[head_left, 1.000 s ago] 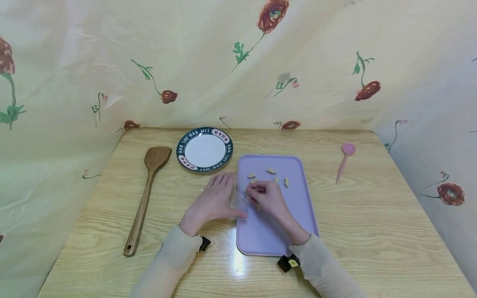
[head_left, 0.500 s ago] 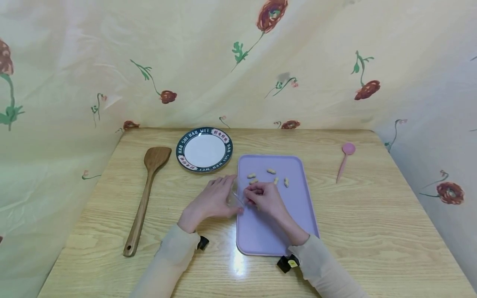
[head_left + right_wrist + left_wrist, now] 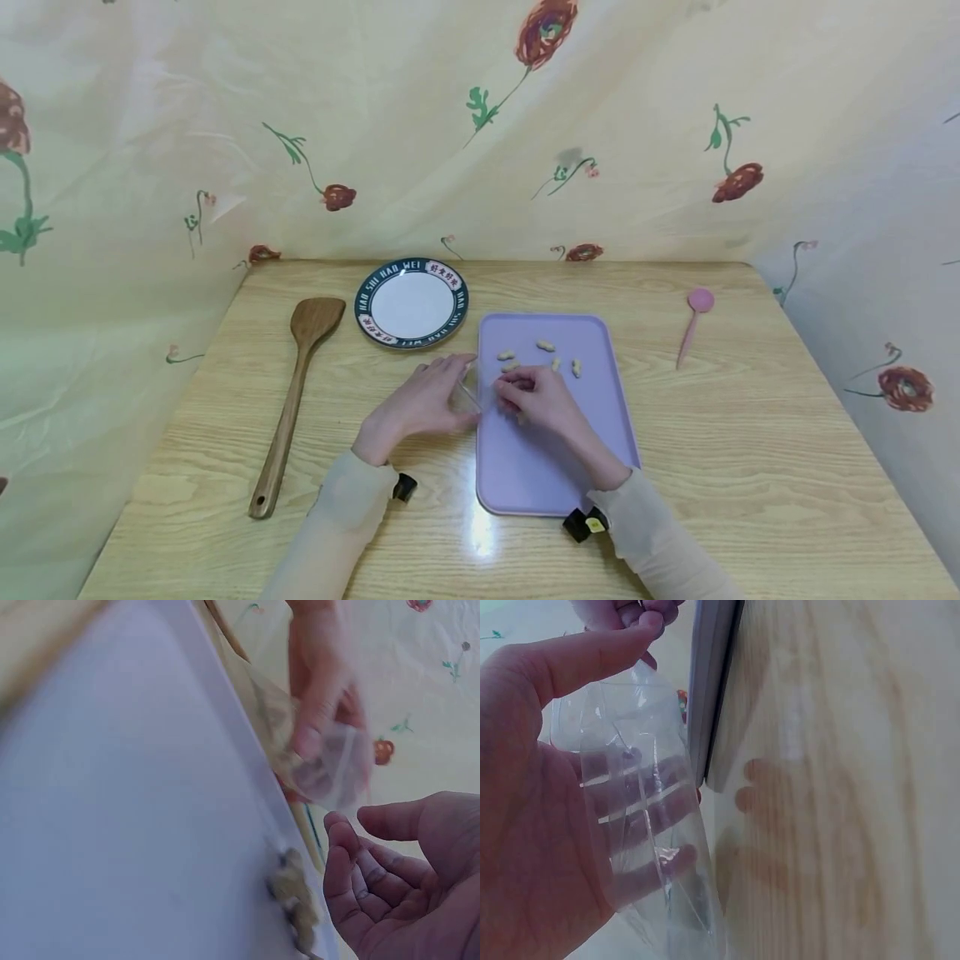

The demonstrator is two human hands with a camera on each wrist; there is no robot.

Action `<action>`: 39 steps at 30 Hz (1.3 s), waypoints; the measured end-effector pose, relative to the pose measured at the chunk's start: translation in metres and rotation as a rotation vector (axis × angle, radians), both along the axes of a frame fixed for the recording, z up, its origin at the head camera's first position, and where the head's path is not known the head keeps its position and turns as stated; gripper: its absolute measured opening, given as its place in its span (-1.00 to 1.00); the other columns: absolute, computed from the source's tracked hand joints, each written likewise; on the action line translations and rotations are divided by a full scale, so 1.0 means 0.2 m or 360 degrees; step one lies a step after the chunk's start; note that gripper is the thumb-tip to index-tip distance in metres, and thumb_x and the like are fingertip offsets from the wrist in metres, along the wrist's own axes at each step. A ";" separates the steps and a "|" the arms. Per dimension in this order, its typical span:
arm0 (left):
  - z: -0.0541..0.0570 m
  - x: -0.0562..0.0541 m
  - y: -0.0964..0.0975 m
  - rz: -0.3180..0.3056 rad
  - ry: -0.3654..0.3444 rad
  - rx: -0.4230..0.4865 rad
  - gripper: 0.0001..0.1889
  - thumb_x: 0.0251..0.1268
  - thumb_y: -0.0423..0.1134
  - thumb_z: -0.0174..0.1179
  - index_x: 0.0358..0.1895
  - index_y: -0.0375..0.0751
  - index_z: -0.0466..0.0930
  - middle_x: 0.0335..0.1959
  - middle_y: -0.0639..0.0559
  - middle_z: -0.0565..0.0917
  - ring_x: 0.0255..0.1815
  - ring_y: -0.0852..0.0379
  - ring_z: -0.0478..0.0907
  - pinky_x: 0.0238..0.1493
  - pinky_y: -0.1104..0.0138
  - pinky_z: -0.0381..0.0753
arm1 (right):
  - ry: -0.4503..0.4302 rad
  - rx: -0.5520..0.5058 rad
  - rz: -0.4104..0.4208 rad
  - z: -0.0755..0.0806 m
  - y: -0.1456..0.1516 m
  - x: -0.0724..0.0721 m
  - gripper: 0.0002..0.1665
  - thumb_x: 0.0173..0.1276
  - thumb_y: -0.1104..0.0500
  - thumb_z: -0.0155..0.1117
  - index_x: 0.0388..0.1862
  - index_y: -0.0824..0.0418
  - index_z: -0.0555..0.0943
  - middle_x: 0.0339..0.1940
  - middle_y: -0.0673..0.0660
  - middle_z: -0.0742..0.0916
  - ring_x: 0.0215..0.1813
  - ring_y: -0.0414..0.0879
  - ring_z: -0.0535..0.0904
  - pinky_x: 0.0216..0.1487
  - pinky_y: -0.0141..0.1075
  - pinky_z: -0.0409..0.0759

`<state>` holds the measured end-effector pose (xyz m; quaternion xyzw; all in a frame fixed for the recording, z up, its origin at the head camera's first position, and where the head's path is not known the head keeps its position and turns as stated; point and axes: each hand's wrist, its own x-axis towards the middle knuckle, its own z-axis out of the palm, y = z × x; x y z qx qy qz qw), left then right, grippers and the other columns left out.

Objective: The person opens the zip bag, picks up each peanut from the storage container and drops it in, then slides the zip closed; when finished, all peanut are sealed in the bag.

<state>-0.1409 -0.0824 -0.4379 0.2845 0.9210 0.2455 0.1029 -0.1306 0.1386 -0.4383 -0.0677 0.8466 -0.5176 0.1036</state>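
Observation:
A clear plastic bag [image 3: 649, 802] lies within my left hand [image 3: 426, 398], beside the tray's left edge. In the left wrist view, the fingers curve behind the film and show through it, with the thumb across the near side. My right hand [image 3: 542, 400] is over the lilac tray [image 3: 532, 483], its thumb and fingertips drawn together at the bag's edge, which they appear to pinch. Several peanuts [image 3: 576, 367] in their shells lie on the tray, mostly beyond the right hand; a blurred cluster of peanuts [image 3: 296, 896] shows near the tray rim in the right wrist view.
A wooden spatula [image 3: 294, 400] lies at the left of the wooden table [image 3: 750, 483]. Behind the left hand sits a plate [image 3: 412, 304] with a dark lettered rim. A pink spoon [image 3: 695, 321] lies right of the tray. Floral cloth [image 3: 637, 100] hangs behind.
My left hand has shifted a little to the left, off the tray's edge, taking the bag's visible opening along. The right hand stays nearly in place, and the peanuts have not moved.

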 end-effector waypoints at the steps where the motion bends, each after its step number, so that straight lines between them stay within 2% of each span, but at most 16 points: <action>1: 0.00 0.00 0.00 0.0001 -0.0008 0.0006 -0.07 0.16 0.12 0.36 0.52 -0.15 0.15 0.42 -0.07 0.39 0.40 -0.05 0.32 0.40 -0.05 0.22 | 0.0016 0.0004 0.0017 0.01 0.01 -0.01 -0.79 0.42 0.24 0.29 -0.14 0.40 0.71 -0.48 0.14 0.76 -0.48 -0.12 0.64 -0.50 -0.40 0.52; 7: 0.00 -0.02 -0.02 -0.0006 -0.0021 0.0025 -0.14 0.17 0.08 0.37 0.50 -0.12 0.21 0.44 -0.02 0.38 0.42 -0.05 0.30 0.41 -0.06 0.20 | 0.0200 0.0023 0.0049 0.05 0.14 -0.07 -0.77 0.37 0.28 0.32 -0.09 0.43 0.68 -0.44 0.16 0.75 -0.42 -0.04 0.64 -0.46 -0.38 0.54; 13: 0.00 -0.02 -0.03 -0.0008 -0.0034 0.0040 -0.14 0.16 0.04 0.39 0.50 -0.13 0.22 0.42 -0.03 0.40 0.39 -0.04 0.33 0.41 -0.03 0.20 | 0.0446 0.0178 0.0066 0.08 0.31 -0.16 -0.74 0.33 0.33 0.35 -0.05 0.46 0.66 -0.37 0.16 0.71 -0.34 -0.07 0.59 -0.32 -0.38 0.54; 18: 0.01 -0.01 -0.02 -0.0002 -0.0056 0.0031 -0.11 0.15 0.04 0.40 0.51 -0.14 0.20 0.41 -0.04 0.41 0.39 -0.03 0.33 0.41 -0.03 0.20 | 0.0586 0.0377 0.0184 0.09 0.46 -0.21 -0.67 0.28 0.38 0.38 0.00 0.49 0.63 -0.27 0.25 0.71 -0.24 0.04 0.61 -0.21 -0.22 0.62; 21: 0.01 -0.01 -0.02 0.0002 -0.0058 0.0012 -0.11 0.15 0.05 0.40 0.51 -0.15 0.20 0.41 -0.04 0.41 0.39 -0.02 0.33 0.41 -0.01 0.20 | 0.0567 0.0463 0.0258 0.09 0.52 -0.23 -0.65 0.26 0.40 0.39 0.02 0.51 0.62 -0.19 0.30 0.71 -0.17 0.09 0.61 -0.14 -0.07 0.64; 25: 0.02 -0.01 -0.02 0.0005 -0.0056 0.0000 -0.12 0.16 0.04 0.39 0.51 -0.16 0.20 0.43 -0.04 0.39 0.41 -0.02 0.31 0.41 -0.02 0.20 | 0.0467 0.0572 0.0339 0.08 0.56 -0.24 -0.57 0.21 0.38 0.44 0.06 0.48 0.61 -0.13 0.30 0.69 -0.11 0.13 0.60 -0.07 0.02 0.62; 30: 0.00 -0.01 -0.02 0.0001 -0.0042 -0.0043 -0.12 0.16 0.06 0.39 0.51 -0.16 0.21 0.44 -0.04 0.39 0.43 -0.02 0.30 0.41 -0.03 0.21 | 0.0406 0.0689 0.0426 0.04 0.60 -0.25 -0.50 0.12 0.35 0.52 0.05 0.45 0.62 -0.16 0.23 0.67 -0.10 0.11 0.58 -0.05 0.00 0.58; 39: -0.01 -0.02 -0.02 -0.0011 -0.0031 -0.0083 -0.12 0.16 0.07 0.38 0.51 -0.16 0.21 0.44 -0.04 0.39 0.42 -0.03 0.31 0.39 0.00 0.23 | 0.0428 0.0725 0.0474 -0.01 0.60 -0.26 -0.57 0.09 0.39 0.52 -0.03 0.40 0.64 -0.20 0.15 0.67 -0.12 0.05 0.57 -0.05 -0.04 0.57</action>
